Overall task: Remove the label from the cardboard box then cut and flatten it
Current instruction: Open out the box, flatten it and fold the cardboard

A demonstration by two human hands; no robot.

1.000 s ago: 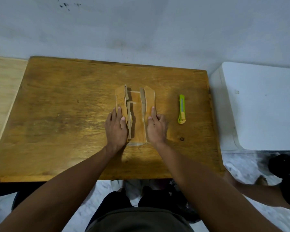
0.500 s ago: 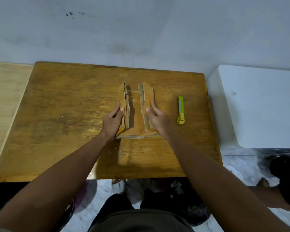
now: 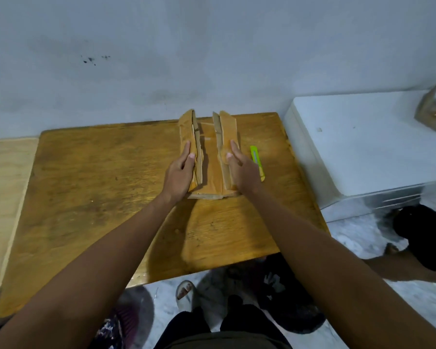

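Nearest to us two bare forearms reach out over the near edge of the wooden table (image 3: 91,197), and between them, down on the pale floor, we see dark trousers and one sandalled foot (image 3: 185,290). Our left hand (image 3: 179,172) lies against the outer face of the left flap of the cardboard box (image 3: 209,167), fingers straight and held close together, the thumb laid along the flap's upper edge — a flat press, not a pinch. Our right hand (image 3: 242,170) mirrors it on the right flap, fingers straight and together on the outside, thumb on the inner side of the flap near its top edge; whether the thumb truly nips the card we cannot tell. The box counts as one piece: cut open, its base on the table toward the right-hand middle, with two long side flaps standing up and tilted slightly outward, and thinner inner strips just inside each. Just beside the right hand, partly hidden by it, lies one green utility knife (image 3: 256,157). Farther right stands one white appliance (image 3: 358,147) — one brownish wrapped object (image 3: 433,109) sits on its far corner. Beyond all this rises the grey wall (image 3: 186,59).
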